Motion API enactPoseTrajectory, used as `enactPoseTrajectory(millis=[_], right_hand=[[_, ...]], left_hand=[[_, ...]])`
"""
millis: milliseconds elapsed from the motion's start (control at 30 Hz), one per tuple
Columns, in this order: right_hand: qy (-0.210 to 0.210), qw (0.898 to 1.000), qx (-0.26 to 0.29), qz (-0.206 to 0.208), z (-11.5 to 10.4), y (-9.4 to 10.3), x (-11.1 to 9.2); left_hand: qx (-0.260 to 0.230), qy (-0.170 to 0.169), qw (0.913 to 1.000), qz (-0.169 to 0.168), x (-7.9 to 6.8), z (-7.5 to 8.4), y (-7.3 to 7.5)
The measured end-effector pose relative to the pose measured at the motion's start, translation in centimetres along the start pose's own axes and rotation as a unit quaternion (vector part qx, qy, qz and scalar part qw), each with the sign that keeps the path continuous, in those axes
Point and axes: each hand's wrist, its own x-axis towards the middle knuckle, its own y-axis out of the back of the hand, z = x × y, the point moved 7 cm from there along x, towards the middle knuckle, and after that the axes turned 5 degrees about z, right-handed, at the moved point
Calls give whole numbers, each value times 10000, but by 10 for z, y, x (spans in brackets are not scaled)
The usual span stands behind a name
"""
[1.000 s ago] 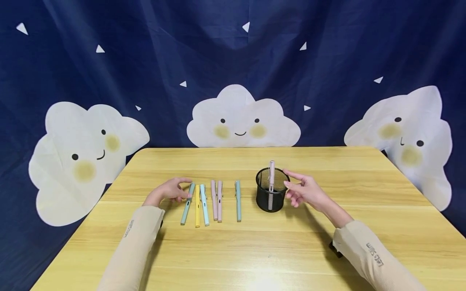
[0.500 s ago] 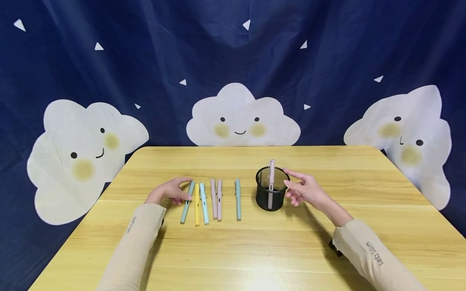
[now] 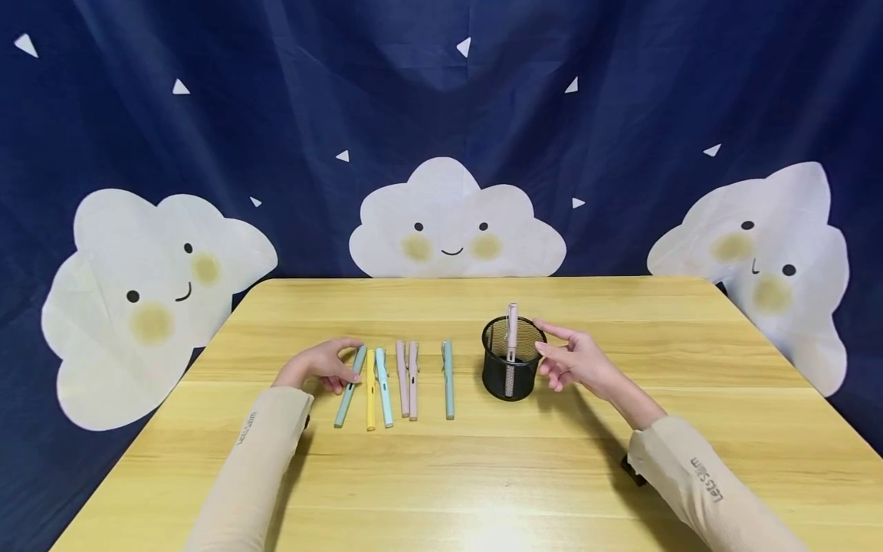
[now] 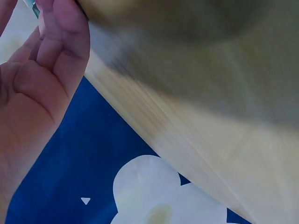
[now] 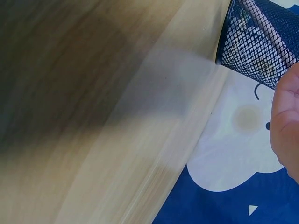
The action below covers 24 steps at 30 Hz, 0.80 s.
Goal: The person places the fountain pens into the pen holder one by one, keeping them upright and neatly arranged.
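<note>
My left hand (image 3: 326,364) pinches the upper part of a grey-green pen (image 3: 349,391), leftmost in a row on the table. To its right lie a yellow pen (image 3: 370,391), a light blue pen (image 3: 384,389), two pale mauve pens (image 3: 403,383) and a teal pen (image 3: 448,383). A sliver of the grey-green pen (image 4: 35,10) shows at the fingers in the left wrist view. My right hand (image 3: 576,362) holds the right rim of a black mesh pen holder (image 3: 502,380) between thumb and index finger. One mauve pen (image 3: 512,326) stands in the holder.
The light wood table (image 3: 469,475) runs back to a dark blue curtain (image 3: 303,115) printed with white clouds. The mesh holder stands to the right of the row of pens.
The grey-green pen's lower end has swung slightly left under my left hand. My right hand stays at the holder. The head view has shifted a little.
</note>
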Motion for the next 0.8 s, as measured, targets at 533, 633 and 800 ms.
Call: enactPoseTrajectory(millis=[533,633,800], right_hand=[[-13,10000,76,-45,0,0,0],[4,10000,75,-49,-1,0,0],[-7,10000,50,-48,-1,0,0]], left_hand=[[73,-83,9999,-70,-1,3,0],[130,-160,9998,14,-2,5,2],[74,-191,9998,77,-4,6,4]])
